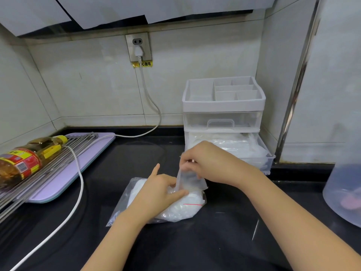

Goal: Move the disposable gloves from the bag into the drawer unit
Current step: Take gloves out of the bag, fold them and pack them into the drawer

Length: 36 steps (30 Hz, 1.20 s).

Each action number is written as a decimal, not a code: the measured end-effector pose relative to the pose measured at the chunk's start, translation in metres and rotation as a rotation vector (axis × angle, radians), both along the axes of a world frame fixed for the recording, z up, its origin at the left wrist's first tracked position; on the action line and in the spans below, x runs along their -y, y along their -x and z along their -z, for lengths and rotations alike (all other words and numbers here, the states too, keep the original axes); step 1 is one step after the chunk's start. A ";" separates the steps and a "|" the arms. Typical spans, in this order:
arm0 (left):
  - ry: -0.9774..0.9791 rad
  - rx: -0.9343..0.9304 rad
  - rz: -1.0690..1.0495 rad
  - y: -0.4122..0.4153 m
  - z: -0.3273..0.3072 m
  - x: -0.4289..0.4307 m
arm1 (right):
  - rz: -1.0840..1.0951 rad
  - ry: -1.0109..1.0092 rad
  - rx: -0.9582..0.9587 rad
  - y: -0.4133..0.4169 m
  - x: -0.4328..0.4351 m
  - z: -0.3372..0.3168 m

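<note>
On the black surface point(195, 241) lies the clear bag point(175, 210) of disposable gloves point(181, 208), the left hand point(158, 190) pressing it flat, grip loosely spread. The right hand point(211, 163) pinches a glove point(190, 179) (translucent, half-drawn) above the bag's mouth. Beyond, against the tiled wall point(97, 85), stands the drawer unit point(224, 118), its bottom drawer point(259, 155) pulled out.

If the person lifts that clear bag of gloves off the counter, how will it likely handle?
Probably floppy: the bag is thin film, already crumpled and sagging around the gloves. Likely light, since the contents look like loose thin plastic. Its glossy surface may slip, so the left hand pressing it down seems sensible.
</note>
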<state>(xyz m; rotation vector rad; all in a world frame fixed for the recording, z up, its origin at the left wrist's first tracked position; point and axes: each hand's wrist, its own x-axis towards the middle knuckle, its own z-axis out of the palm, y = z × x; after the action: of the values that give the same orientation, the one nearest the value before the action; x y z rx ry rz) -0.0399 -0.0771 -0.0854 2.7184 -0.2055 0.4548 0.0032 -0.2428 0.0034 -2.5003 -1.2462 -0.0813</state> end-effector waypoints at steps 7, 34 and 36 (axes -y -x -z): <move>0.029 -0.150 0.014 0.001 0.000 -0.001 | 0.117 -0.852 0.047 -0.007 0.038 -0.037; 0.676 -0.184 0.118 -0.038 -0.110 0.052 | 0.405 -0.857 0.120 -0.016 0.081 -0.053; 0.762 -0.180 0.137 -0.048 -0.117 0.045 | 0.472 -0.932 0.089 -0.024 0.087 -0.051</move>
<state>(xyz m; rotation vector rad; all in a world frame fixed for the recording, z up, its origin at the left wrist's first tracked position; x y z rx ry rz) 0.0085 -0.1220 0.0315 1.9667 -0.1305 0.1866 0.0275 -0.3300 0.0539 -1.8820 -0.4228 -0.7124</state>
